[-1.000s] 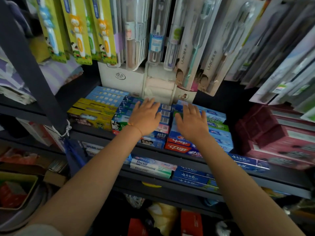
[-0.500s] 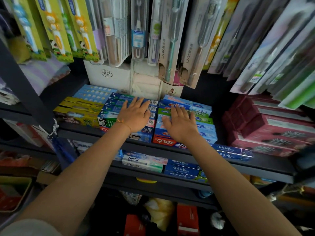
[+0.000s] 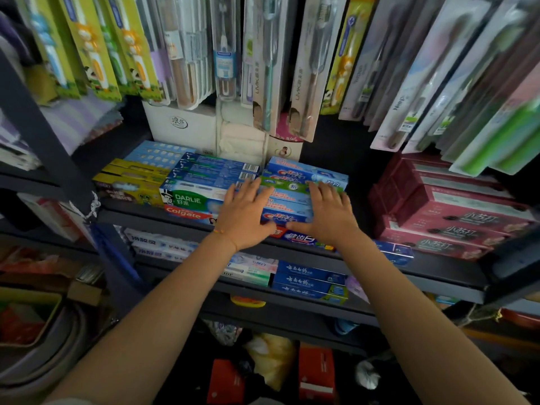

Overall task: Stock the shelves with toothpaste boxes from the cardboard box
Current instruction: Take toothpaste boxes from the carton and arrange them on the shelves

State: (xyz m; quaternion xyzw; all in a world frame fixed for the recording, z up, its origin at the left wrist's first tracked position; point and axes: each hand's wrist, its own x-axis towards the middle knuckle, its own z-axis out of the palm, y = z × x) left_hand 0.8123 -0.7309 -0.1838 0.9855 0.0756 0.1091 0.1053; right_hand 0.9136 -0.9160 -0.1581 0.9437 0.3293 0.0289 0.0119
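On the middle shelf (image 3: 438, 267) of a dark metal rack, both hands lie flat on a stack of blue Crest toothpaste boxes (image 3: 292, 200). Neither grip closes on anything: the left hand (image 3: 245, 217) rests palm down with fingers straight and slightly spread over the left end of the stack, and the right hand (image 3: 330, 214) lies the same way over its right end, thumbs pointing toward each other near the front edge. A thin cord circles the left wrist.

Just left of the stack, touching it, sits a pile of Darlie boxes (image 3: 198, 185) with a red Colgate box (image 3: 187, 213) at the bottom front. Further left lie yellow boxes (image 3: 128, 182). Well to the right, apart from the hands, dark red boxes (image 3: 455, 217) are stacked in steps.

Behind the toothpaste stand white cartons (image 3: 181, 127). Above them hang carded toothbrushes (image 3: 263, 68), yellow-green children's packs to the left, grey and green packs to the right.

Below, the next shelf holds more blue boxes (image 3: 309, 282) and pale ones beside them. Red cartons (image 3: 315, 372) and a yellow bag (image 3: 271, 358) sit on the floor level underneath.
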